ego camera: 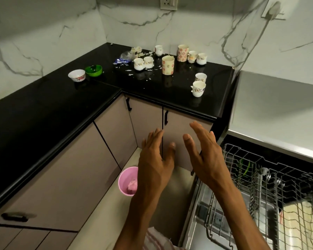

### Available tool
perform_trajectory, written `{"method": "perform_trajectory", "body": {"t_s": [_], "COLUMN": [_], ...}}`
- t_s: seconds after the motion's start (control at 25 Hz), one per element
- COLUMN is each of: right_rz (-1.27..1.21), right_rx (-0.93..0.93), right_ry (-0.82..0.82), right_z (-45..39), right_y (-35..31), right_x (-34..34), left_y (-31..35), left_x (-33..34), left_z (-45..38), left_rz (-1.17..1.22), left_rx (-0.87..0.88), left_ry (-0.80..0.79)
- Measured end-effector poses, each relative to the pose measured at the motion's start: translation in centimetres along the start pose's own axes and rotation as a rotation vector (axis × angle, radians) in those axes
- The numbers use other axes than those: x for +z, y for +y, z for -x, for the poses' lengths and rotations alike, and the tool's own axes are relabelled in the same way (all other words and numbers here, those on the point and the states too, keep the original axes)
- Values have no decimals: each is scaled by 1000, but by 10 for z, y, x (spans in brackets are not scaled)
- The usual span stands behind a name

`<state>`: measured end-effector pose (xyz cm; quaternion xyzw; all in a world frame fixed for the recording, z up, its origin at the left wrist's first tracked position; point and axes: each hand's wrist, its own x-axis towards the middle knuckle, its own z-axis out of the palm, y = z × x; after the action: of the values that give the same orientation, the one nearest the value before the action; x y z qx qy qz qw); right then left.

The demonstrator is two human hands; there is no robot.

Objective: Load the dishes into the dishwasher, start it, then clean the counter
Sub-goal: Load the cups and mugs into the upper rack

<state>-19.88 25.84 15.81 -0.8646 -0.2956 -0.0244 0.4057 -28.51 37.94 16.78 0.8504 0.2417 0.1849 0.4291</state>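
My left hand (156, 159) and my right hand (203, 152) are both open and empty, held side by side in front of the lower cupboards. The dishwasher stands open at the right with its wire rack (264, 192) pulled out. On the black counter (43, 112) stand several white floral teacups; the nearest teacup (198, 88) is at the right edge. Two tall patterned mugs (168, 65) stand among them. A white bowl (76, 75) and a green bowl (93, 70) sit to the left. Scraps and crumbs (134, 56) litter the back of the counter.
A pink bin (126, 181) stands on the floor below my left hand. Beige cupboard doors (181, 134) with black handles run under the L-shaped counter. A steel appliance top (275, 112) lies above the dishwasher. Marble walls carry a socket (168, 3).
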Motion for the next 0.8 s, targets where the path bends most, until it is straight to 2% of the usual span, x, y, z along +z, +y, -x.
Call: {"method": "perform_trajectory", "body": {"t_s": [0.36,0.64,0.8], "right_rz": [-92,-81,-123], "right_rx": [16,90,148], "right_ry": [-17,15,68], "right_z": [-49,-105,-150], "right_y": [10,17,12], "right_x": [8,39,60], "left_y": [-4,-28,-41], "left_x": [8,4,-7], "left_z": [-54,-129,-188], "left_rz": [-12,-7,18], "left_rx": [10,-17,23], "left_ry": [62,-31,-75]}}
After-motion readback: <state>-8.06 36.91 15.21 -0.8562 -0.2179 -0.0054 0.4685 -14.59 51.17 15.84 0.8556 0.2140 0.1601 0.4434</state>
